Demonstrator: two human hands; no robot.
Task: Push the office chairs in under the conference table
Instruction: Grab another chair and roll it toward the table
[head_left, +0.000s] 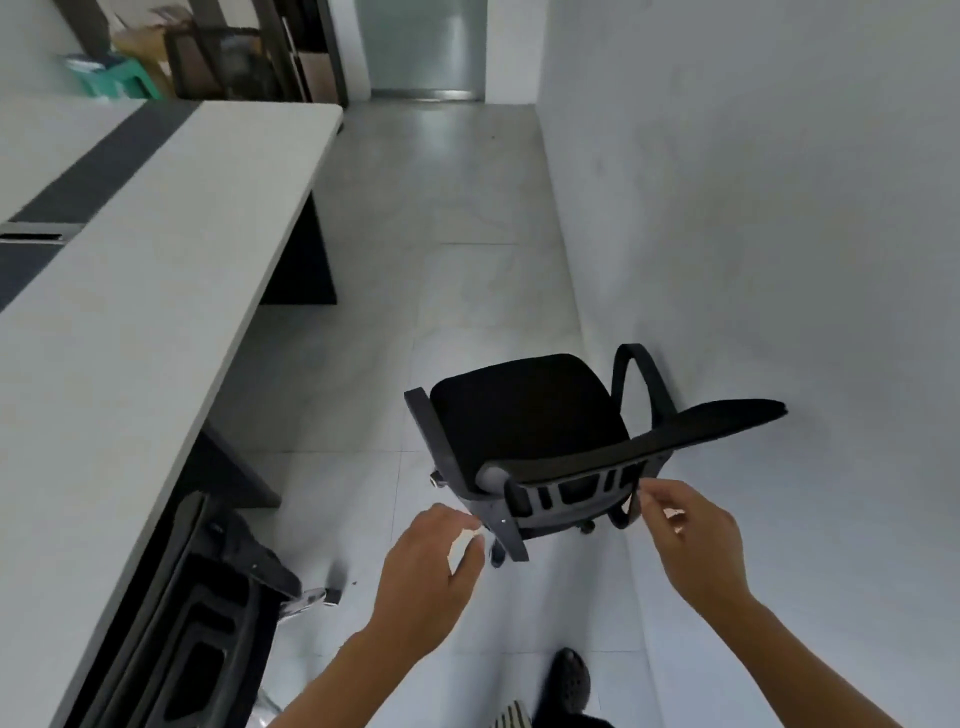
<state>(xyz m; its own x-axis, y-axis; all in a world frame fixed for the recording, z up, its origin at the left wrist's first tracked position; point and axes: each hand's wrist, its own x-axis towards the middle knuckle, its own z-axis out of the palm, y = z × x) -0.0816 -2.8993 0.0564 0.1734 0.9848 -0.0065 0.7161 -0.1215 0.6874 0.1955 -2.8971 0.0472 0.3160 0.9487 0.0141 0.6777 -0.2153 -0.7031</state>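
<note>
Nearest, at seven o'clock, one chair (208, 597) sits tucked under the table (156, 291). Both hands, left (426, 566) and right (696, 545), reach with loosely curled fingers holding nothing, about to take the backrest. The free chair (530, 415), at one o'clock by the wall (753, 208), stands apart from the table and needs pushing toward ten.

pale tiled floor (457, 218) under a black office chair (524, 415); long conference table (156, 270) alongside
</note>
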